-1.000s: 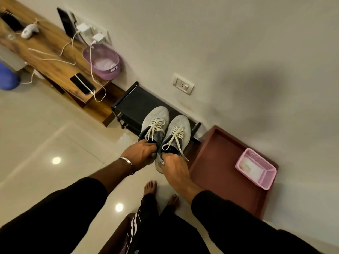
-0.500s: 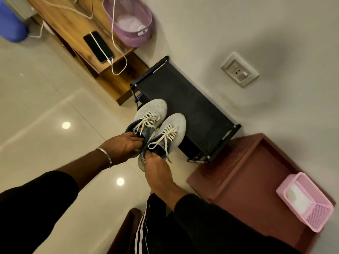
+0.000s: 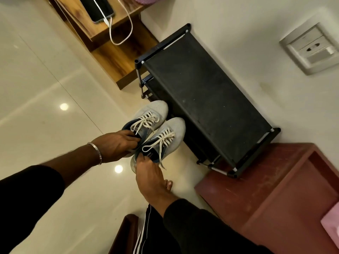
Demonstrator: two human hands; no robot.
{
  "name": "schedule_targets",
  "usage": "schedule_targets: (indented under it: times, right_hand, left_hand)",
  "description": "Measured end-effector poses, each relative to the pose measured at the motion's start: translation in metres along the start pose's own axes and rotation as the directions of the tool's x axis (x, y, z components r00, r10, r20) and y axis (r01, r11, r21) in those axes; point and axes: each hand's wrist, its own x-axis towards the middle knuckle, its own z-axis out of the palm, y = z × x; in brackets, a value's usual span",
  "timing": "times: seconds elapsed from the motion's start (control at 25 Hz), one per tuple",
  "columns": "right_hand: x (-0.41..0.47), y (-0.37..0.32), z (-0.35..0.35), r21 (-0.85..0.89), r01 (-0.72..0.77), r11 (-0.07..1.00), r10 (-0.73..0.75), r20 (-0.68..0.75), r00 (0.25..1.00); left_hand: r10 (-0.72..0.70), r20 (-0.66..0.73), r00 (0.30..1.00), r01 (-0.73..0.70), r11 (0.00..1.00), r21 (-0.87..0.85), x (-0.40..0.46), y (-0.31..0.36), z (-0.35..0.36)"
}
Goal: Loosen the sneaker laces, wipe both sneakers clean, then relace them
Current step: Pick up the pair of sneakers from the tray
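Observation:
Two light grey sneakers with cream laces and dark blue collars are held side by side above the floor, toes pointing at the black rack. My left hand [image 3: 117, 145] grips the heel opening of the left sneaker [image 3: 156, 111]. My right hand [image 3: 148, 173] grips the heel of the right sneaker [image 3: 174, 129], fingers tucked into its collar. Both pairs of laces are threaded, with a loose loop and lace ends hanging from the right sneaker.
A black shoe rack [image 3: 205, 99] stands against the white wall just beyond the sneakers. A reddish-brown low table [image 3: 271, 195] is at right with a pink basket [image 3: 332, 222] at its edge. A wooden desk [image 3: 110, 33] with a charging phone [image 3: 97, 8] is at upper left. Glossy tiled floor lies below.
Both hands have carried the sneakers off the top of the black rack and down in front of it. The camera has tilted lower and closer.

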Motion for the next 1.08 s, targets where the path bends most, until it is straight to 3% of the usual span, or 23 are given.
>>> schedule_targets:
  times: [0.24,0.6,0.84,1.08]
  right_hand:
    - [0.042,0.057,0.017,0.052,-0.088,0.995,0.092,-0.075,0.993]
    - [0.087,0.152,0.013,-0.09,-0.195,0.977,0.181,-0.138,0.974]
    - [0.101,0.189,0.008,-0.44,-0.128,0.889,0.045,-0.193,0.98]
    - [0.11,0.201,0.023,-0.477,-0.168,0.863,0.048,-0.253,0.966]
  left_hand:
    - [0.004,0.009,1.0,-0.004,1.0,-0.025,0.065,-0.024,0.032]
    - [0.017,-0.004,1.0,-0.017,0.999,-0.028,0.172,-0.032,0.056]
    - [0.003,-0.005,1.0,-0.004,0.999,-0.049,0.208,-0.042,0.061]
    - [-0.083,0.073,0.994,0.088,0.994,-0.067,0.217,-0.041,0.059]
